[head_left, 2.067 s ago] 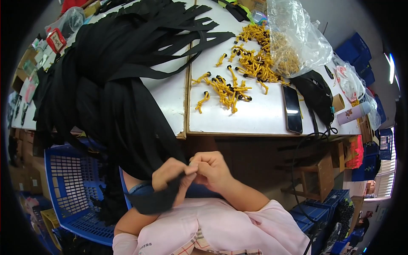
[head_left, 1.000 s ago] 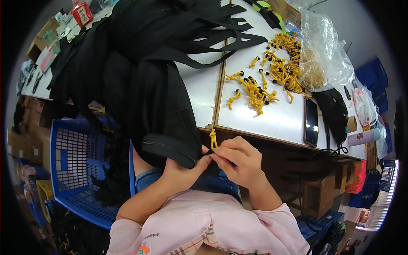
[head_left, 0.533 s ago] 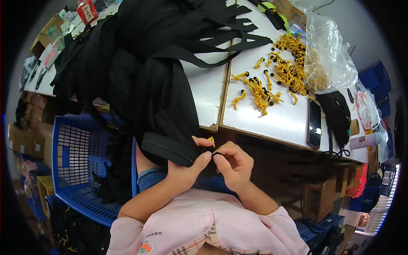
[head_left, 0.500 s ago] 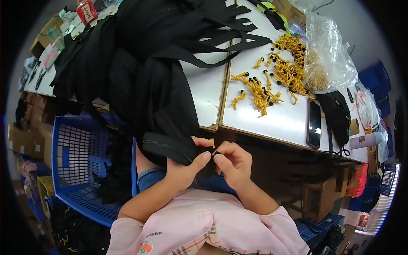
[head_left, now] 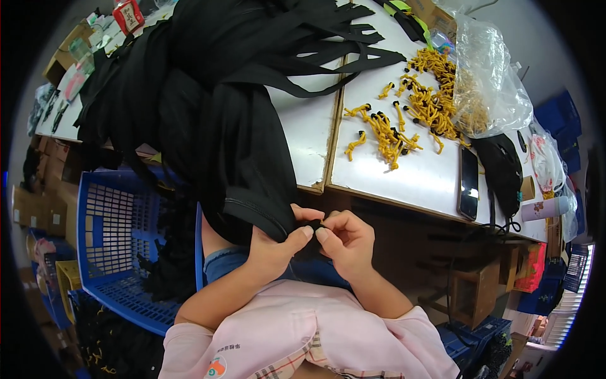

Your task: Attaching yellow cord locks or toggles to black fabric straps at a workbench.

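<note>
My left hand (head_left: 278, 246) is closed on a black zipper tape (head_left: 255, 211), whose coil of teeth curves over the back of my wrist side. Its thumb and fingertips meet the fingertips of my right hand (head_left: 347, 246) above my lap. Between them is a small black piece (head_left: 311, 224) with a speck of yellow, like the ends of the cord pulls on the table; most of it is hidden by the fingers. My right thumb and forefinger pinch it. The tape runs up into a large heap of black zipper tapes (head_left: 189, 82) that hangs over the table edge.
Many yellow cord pulls (head_left: 385, 136) with black ends lie on the white table (head_left: 404, 186). A clear plastic bag (head_left: 486, 82), a phone (head_left: 468, 183) and a black pouch (head_left: 502, 174) are at right. A blue crate (head_left: 117, 240) stands at my left.
The zipper tape in my left hand has turned and shifted slightly right. The yellow bit that stuck up at my left fingertips is now mostly covered between both hands' fingers.
</note>
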